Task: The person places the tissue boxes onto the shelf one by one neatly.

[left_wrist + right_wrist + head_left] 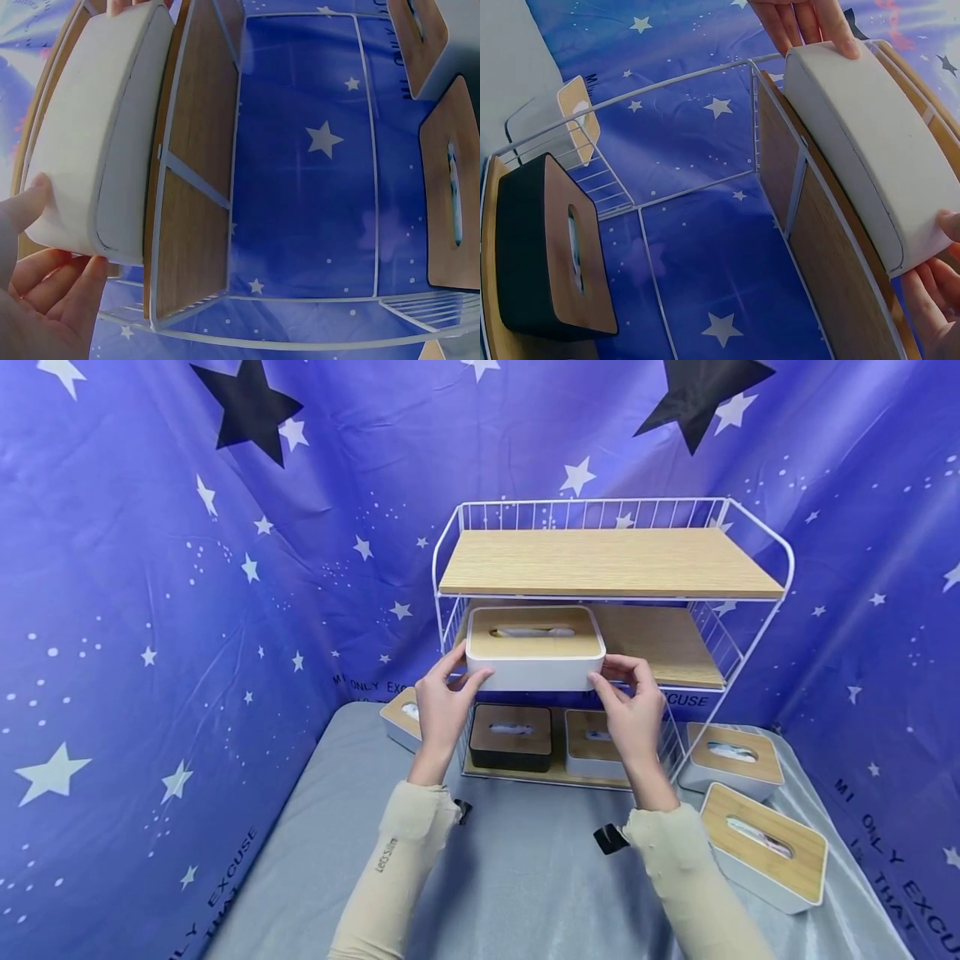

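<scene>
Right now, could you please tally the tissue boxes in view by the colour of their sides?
White: 5, namely the held box, the lower-shelf box, the leftmost box, the nearer right-hand box and the farther right-hand box
Black: 1, the dark box
Total: 6

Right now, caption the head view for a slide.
Left grip and right grip hold a white rectangular wood-lidded tissue box at the middle wooden shelf of a white wire rack.

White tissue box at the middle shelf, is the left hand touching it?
Touching. The left wrist view shows the left hand gripping the white tissue box, its thumb on the front face and fingertips against one end.
</scene>
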Demonstrator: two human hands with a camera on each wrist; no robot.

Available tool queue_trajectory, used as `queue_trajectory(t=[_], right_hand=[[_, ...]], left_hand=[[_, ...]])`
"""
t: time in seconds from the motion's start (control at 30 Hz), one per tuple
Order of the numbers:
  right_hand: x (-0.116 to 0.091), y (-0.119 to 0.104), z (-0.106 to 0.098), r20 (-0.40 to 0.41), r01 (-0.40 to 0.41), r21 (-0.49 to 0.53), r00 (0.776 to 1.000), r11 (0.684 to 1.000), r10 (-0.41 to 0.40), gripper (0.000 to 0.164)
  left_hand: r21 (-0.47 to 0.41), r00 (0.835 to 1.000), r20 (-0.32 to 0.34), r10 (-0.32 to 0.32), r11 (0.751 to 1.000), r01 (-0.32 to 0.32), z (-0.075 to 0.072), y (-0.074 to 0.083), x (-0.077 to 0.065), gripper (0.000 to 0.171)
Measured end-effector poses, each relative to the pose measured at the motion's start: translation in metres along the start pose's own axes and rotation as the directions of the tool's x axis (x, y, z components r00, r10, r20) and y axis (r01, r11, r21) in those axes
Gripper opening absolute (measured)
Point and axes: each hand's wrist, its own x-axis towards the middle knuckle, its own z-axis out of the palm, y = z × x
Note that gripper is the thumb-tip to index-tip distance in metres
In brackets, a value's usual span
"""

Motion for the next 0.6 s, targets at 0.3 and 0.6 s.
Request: queue_trajectory(t=[0.3, 0.6], right_hand=[[0.003, -0.005, 0.007, -0.006, 0.006, 0.006, 1.000, 1.000, -0.006, 0.032], [-0.002, -0.029, 0.014, 0.004, 0.023, -0.026, 1.000, 0.999, -0.023, 0.032]], left_hand=[[0.064, 0.997, -0.078, 0.018, 0.998, -0.014, 0.006, 0.000, 0.003, 0.046], [0.032, 0.995, -0.099, -0.010, 0.999, 0.013, 0.007, 0.000, 0.005, 0.039]])
